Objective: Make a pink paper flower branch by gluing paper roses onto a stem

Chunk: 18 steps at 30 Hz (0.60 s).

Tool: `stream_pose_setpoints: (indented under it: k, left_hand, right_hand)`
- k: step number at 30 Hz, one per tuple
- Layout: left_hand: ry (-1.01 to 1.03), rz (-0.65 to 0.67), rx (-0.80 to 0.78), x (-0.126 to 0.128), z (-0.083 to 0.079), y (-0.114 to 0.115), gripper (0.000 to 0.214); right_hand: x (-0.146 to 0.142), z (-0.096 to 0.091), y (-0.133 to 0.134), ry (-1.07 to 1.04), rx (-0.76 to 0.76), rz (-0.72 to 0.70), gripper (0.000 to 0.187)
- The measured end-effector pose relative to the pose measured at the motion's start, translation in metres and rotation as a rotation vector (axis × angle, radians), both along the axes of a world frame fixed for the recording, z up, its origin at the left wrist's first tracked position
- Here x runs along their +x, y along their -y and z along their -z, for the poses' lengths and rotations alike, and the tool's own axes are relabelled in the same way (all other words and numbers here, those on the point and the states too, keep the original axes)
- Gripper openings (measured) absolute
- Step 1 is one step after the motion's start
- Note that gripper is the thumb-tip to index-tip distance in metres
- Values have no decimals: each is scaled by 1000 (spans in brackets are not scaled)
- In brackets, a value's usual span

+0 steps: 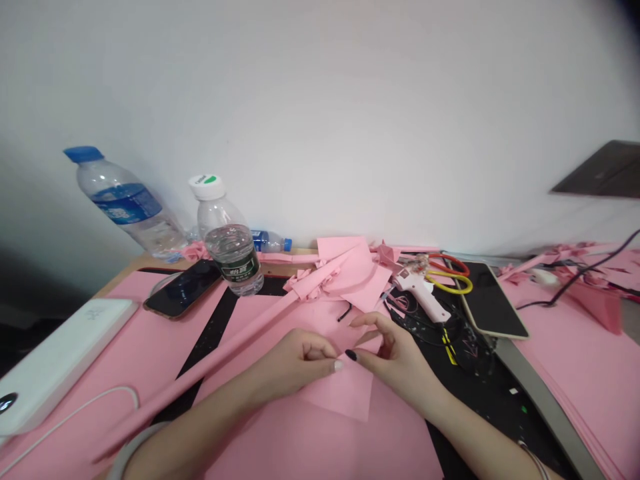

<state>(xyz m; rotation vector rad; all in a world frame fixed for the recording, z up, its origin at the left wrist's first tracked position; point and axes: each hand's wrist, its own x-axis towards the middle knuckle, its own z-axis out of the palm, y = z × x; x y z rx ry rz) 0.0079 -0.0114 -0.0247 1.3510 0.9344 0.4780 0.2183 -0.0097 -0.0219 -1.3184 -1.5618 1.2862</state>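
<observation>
A small pink sheet of paper is pinched between my two hands, just above a larger pink sheet. My left hand grips its upper left part between thumb and curled fingers. On the upper right, my right hand holds the paper with the thumb on top, its index finger arched above. A corner of the paper stands up beside the right fingers. Left of the hands, a long rolled pink paper stick runs diagonally across the sheets, passing beyond my left forearm.
A pink glue gun lies right of folded pink paper pieces. Beyond it are yellow and red rings and a tablet. At left are a phone, white power bank and bottles.
</observation>
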Motion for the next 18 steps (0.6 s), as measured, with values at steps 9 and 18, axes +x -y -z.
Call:
stream_pose_setpoints:
  k: [9,18]
  left_hand:
    - [-23,-52,91,4,-1,3,40]
    - [-30,-142,122,8,-3,7,37]
  right_hand:
    - [-10,-4,6,-252,-238,-9,16]
    - [-4,9,5,-384,-194,84,28]
